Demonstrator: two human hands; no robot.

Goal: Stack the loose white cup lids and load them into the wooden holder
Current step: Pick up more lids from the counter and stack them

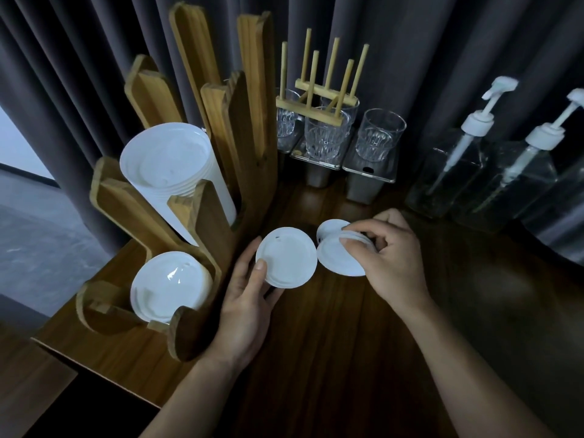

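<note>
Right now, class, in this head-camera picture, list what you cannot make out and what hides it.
All in the head view:
Number of lids in the small stack: fingers of the right hand cover its edge.
Fingers of the left hand under the single lid: hidden by it.
Lower end of the tall white stack: behind the wooden holder.
Nozzle of the right pump bottle: cut off by the right edge.
</note>
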